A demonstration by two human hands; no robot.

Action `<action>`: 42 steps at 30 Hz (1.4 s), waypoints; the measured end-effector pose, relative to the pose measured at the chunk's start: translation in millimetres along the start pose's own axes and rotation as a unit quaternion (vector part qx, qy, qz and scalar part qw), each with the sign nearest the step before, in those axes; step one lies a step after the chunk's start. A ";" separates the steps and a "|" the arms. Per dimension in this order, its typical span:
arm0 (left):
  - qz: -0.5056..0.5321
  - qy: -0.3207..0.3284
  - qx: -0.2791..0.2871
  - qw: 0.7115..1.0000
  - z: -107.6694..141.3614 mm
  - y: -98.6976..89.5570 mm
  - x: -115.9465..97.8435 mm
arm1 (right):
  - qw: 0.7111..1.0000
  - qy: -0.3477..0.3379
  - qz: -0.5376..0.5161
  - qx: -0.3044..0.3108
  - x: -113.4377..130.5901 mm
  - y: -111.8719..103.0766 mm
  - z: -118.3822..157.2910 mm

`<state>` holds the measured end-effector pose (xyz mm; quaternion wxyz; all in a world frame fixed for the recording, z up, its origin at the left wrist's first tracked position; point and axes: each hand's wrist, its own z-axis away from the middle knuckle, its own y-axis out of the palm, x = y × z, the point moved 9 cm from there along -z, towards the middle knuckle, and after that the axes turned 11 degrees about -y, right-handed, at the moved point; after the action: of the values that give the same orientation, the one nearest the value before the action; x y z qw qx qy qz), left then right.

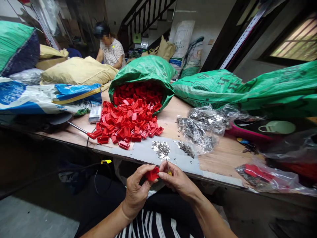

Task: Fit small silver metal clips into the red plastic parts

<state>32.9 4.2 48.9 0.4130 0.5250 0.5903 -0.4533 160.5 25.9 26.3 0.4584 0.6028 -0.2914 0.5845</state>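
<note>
My left hand [138,186] pinches a small red plastic housing [152,174] between thumb and fingers, above my lap at the table's front edge. Against the housing's right side are the fingertips of my right hand [174,177]. That hand is closed around a slim tool with a yellow handle [169,173] and a thin dark tip pointing up; its exact kind is unclear. Just beyond my hands, flat silvery metal pieces [160,149] lie heaped on a grey mat [142,153], beside a smaller pile of darker metal parts [186,149]. Anything small between my right fingertips is hidden.
Red housings [128,120] spill from a green woven sack [146,67]. Clear bags of metal parts [198,130] lie to the right, near a pink basin [234,130] with a pale cup [277,127]. Another person [114,53] sits across the table behind sacks.
</note>
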 end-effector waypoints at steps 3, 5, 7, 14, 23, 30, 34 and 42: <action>-0.001 -0.016 -0.006 1.000 0.1 -1.0 0.8 | 1.000 0.001 0.001 -0.008 -1.2 -1.3 0.2; -0.002 -0.022 -0.005 1.000 0.4 -1.1 1.2 | 1.000 0.005 0.000 -0.011 -2.9 -2.3 0.9; -0.001 -0.023 -0.005 1.000 0.6 -1.3 1.0 | 1.000 0.009 -0.001 -0.016 -4.5 -3.7 1.8; 0.004 -0.028 0.000 1.000 0.9 -0.8 1.3 | 0.999 0.008 0.004 -0.032 -4.0 -5.9 0.7; -0.047 0.042 0.017 0.998 3.4 4.4 -8.5 | 0.999 0.005 0.033 -0.014 -8.9 -4.4 -1.2; -0.028 0.019 0.041 0.999 3.8 7.9 -1.6 | 1.000 0.013 0.019 0.006 -15.8 -5.9 -1.4; -0.021 -0.013 0.035 0.999 3.5 5.2 3.3 | 0.999 0.026 0.015 0.016 -13.9 -7.3 3.5; 0.012 -0.077 0.010 0.997 -2.1 -4.1 18.5 | 0.962 -0.058 0.247 -0.103 6.3 -64.4 0.6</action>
<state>26.8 10.7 32.0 0.4574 0.4996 0.5461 -0.4929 218.8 52.9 18.9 0.3418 0.4944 -0.5156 0.6107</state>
